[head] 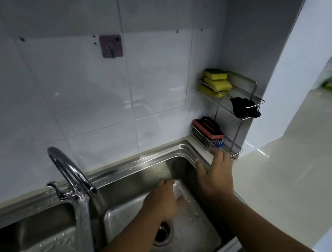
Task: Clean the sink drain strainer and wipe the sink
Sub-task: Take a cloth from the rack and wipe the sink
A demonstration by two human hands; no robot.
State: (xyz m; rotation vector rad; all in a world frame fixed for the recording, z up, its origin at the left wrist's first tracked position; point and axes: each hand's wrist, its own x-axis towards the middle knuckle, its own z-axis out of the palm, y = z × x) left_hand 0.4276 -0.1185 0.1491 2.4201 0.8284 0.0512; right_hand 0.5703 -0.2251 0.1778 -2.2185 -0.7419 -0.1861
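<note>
A two-tier wire rack (235, 94) stands on the pale worktop (290, 173) in the tiled corner, just right of the stainless steel double sink (144, 159). Its upper shelf carries stacked yellow sponges with green backs (216, 80) and a crumpled black cloth (241, 106). The lower shelf holds a red-and-black handled scrubber (209, 129) and a blue brush (220, 143).

The right hand (216, 174) reaches over the sink's right rim, its fingers straight and spread, grip apart, fingertips at the lower shelf's front edge. A curved chrome tap (68, 170) pours water into the left bowl. A purple adhesive hook (111, 46) sticks to the wall tiles.

The left hand (161, 201) is down in the right bowl against a pale blurred thing (178, 190). Blur hides whether its grip clamps it. The round drain opening (161, 233) sits in that bowl's floor, partly covered by the left wrist. A strainer cannot be made out.
</note>
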